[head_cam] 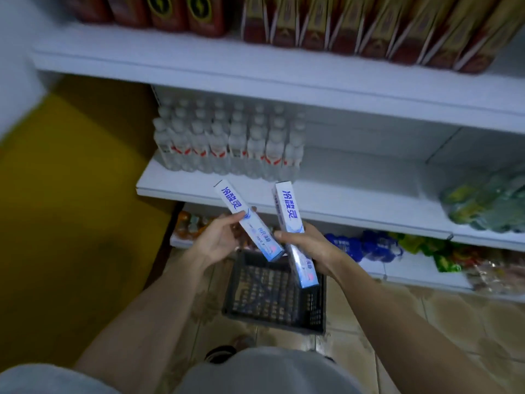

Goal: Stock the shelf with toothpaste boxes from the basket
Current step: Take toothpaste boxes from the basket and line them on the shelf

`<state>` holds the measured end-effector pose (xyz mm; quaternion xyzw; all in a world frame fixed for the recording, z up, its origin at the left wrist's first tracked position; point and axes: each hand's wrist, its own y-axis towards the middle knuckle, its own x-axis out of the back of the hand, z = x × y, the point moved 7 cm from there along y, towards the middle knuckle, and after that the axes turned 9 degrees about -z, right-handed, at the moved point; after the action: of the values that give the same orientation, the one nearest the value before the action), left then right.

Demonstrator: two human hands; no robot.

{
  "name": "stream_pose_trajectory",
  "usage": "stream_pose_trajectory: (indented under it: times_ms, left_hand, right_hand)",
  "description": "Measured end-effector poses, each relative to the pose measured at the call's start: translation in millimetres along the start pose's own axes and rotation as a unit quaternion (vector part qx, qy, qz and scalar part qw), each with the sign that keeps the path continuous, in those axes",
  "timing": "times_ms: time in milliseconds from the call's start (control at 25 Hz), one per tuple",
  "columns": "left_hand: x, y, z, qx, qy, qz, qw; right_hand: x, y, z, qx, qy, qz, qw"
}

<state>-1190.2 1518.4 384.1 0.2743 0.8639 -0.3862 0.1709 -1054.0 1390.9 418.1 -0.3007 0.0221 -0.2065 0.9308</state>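
Note:
I hold two white and blue toothpaste boxes in front of a white shelf unit. My left hand (218, 237) grips one toothpaste box (247, 220), tilted with its top toward the upper left. My right hand (309, 245) grips the second toothpaste box (294, 231), nearly upright. Both boxes hover above a dark plastic basket (274, 292) that stands on the tiled floor below my hands; its mesh bottom shows through and I see no boxes in it. The middle shelf (355, 194) has bare white surface just behind and to the right of the boxes.
Rows of clear bottles (227, 143) fill the left of the middle shelf; packs of green bottles (488, 203) lie at its right end. Red and gold cartons (369, 27) line the top shelf. Snack bags (369, 245) sit on the bottom shelf. A yellow wall (71, 180) is at left.

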Motion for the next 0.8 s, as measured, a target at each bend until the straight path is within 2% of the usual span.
stream_pose_trajectory:
  times_ms: [160,360,480,560,600,640,720,760,800]
  left_hand:
    - [-8,-8,-50,-0.093,-0.078,-0.043,0.992]
    - [-58,-27,-108,-0.160,-0.071,-0.034,0.984]
    - [-78,-46,-169,-0.190,0.030,-0.027,0.981]
    - [-100,-59,-198,-0.190,0.193,-0.003,0.963]
    - [-114,-65,-205,-0.176,0.307,0.010,0.935]
    - [-128,-70,-209,-0.157,0.429,0.020,0.889]
    - [-159,-79,-205,-0.122,0.628,0.043,0.767]
    - [-172,-82,-198,-0.110,0.685,0.053,0.718]
    - [-183,-82,-190,-0.101,0.721,0.059,0.683]
  right_hand:
    - [17,-3,49,0.069,-0.058,-0.042,0.995]
    - [49,-14,108,0.143,0.013,-0.098,0.985]
    - [87,-32,150,0.194,0.000,-0.117,0.974]
    - [110,-45,171,0.221,-0.020,-0.126,0.967]
    - [118,-50,179,0.231,-0.034,-0.126,0.964]
    - [123,-55,185,0.241,-0.044,-0.126,0.961]
    - [131,-65,190,0.254,-0.050,-0.127,0.958]
    - [136,-68,190,0.255,-0.044,-0.130,0.957]
    - [140,-71,189,0.255,-0.031,-0.131,0.958]
